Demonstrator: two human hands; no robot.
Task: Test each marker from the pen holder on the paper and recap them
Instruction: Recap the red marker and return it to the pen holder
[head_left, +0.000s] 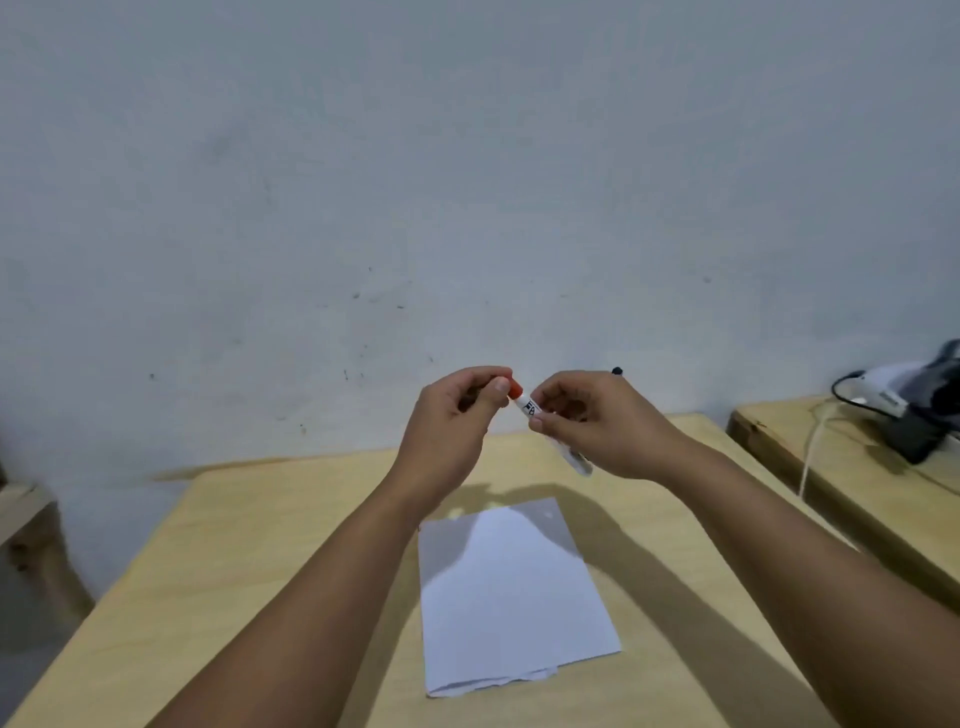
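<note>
Marker held above the paper, long axis slanting up-left. Right hand grips the white barrel; left hand pinches the orange cap at the upper end, in line.

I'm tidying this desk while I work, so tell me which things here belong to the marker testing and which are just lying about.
Part of the job:
- white marker with an orange cap, held up by the left hand at the cap and the right hand on the barrel
- white sheet of paper on the light wooden table

Lying about:
- dark and white device with a cable on the neighbouring wooden table
</note>
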